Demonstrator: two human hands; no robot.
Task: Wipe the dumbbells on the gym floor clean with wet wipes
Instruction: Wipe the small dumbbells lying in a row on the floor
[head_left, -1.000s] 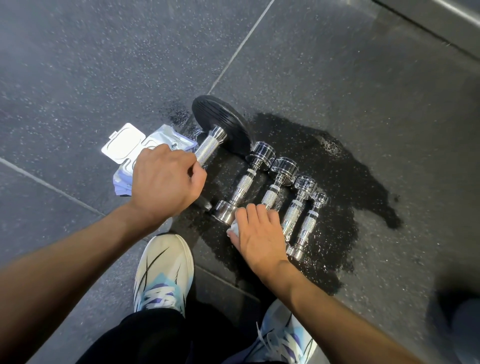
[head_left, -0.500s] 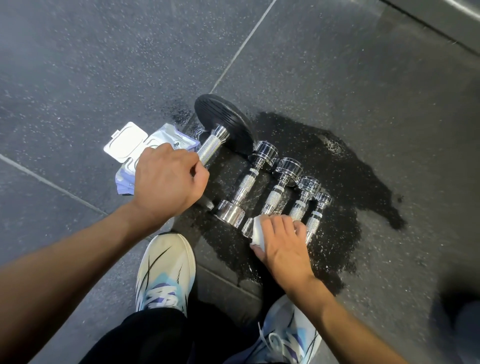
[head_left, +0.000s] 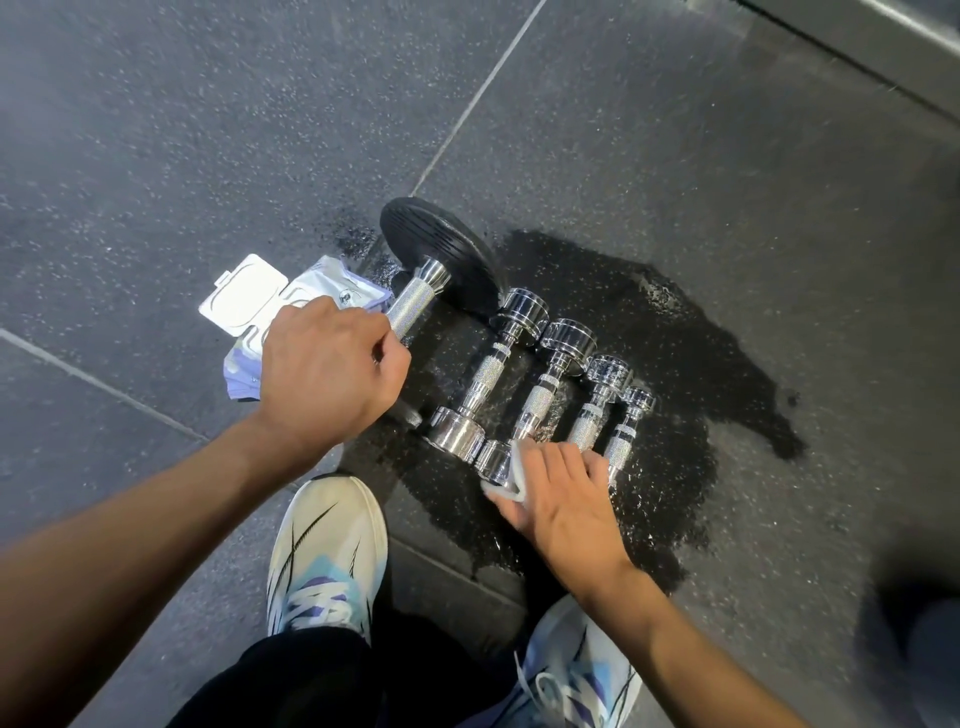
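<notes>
Left hand (head_left: 327, 374) is clenched on the big dumbbell (head_left: 415, 304) handle, right hand (head_left: 563, 501) flat, fingers straight, pressing a wet wipe (head_left: 506, 478) onto the chrome dumbbells (head_left: 485, 374).

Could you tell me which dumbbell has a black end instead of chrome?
The largest dumbbell, leftmost in the row, its handle gripped by the left hand: its far end is a black ribbed disc, while the other four are chrome.
</notes>
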